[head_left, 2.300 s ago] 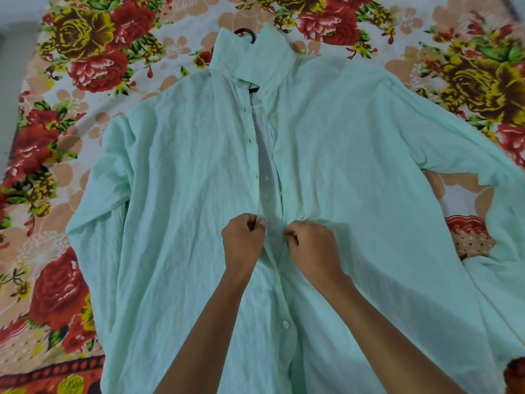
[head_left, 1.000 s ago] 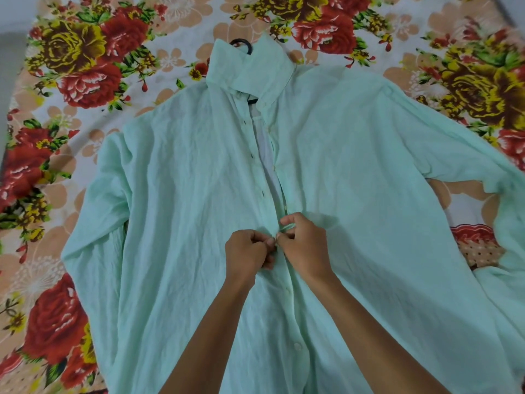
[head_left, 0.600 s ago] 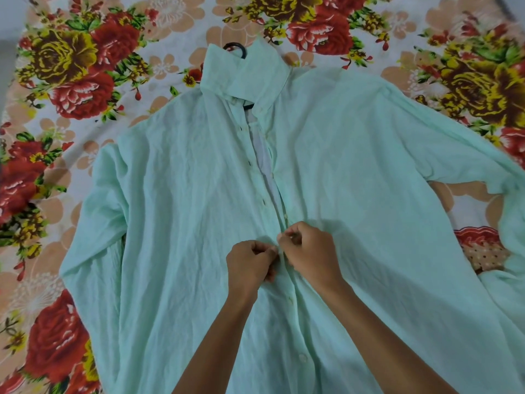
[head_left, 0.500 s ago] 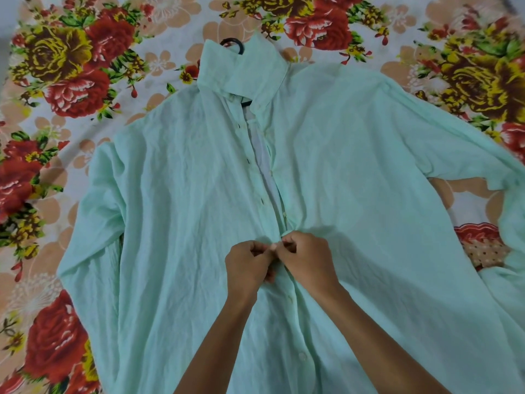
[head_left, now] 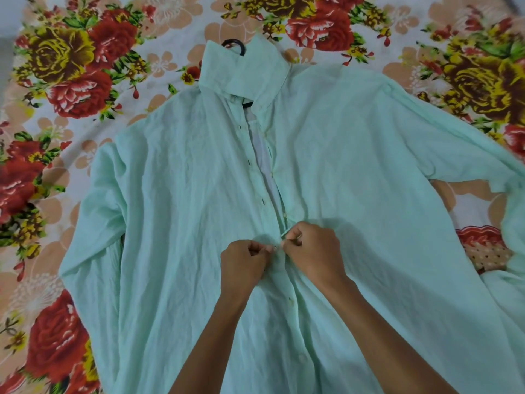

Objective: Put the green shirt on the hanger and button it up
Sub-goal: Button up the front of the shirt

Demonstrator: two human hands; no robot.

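The pale green shirt (head_left: 176, 211) lies front-up and spread flat on the bed, collar at the far end. Only the black hook of the hanger (head_left: 234, 44) shows above the collar; the hanger's body is hidden inside the shirt. My left hand (head_left: 241, 265) pinches the left edge of the front opening at mid-chest. My right hand (head_left: 312, 251) pinches the right edge, fingertips almost touching the left hand's. Below my hands the front is buttoned, with two buttons showing. Above them the opening gapes, showing white lining.
A bedsheet (head_left: 71, 69) printed with red and yellow flowers covers the bed under the shirt. The shirt's right sleeve (head_left: 468, 155) stretches toward the right edge of view, and the left sleeve (head_left: 96, 217) lies folded along the shirt's side.
My hands, apart 2.3 s ago with the two edges separated, have come together at mid-chest and stay pinched on the same spot. The view has shifted slightly.
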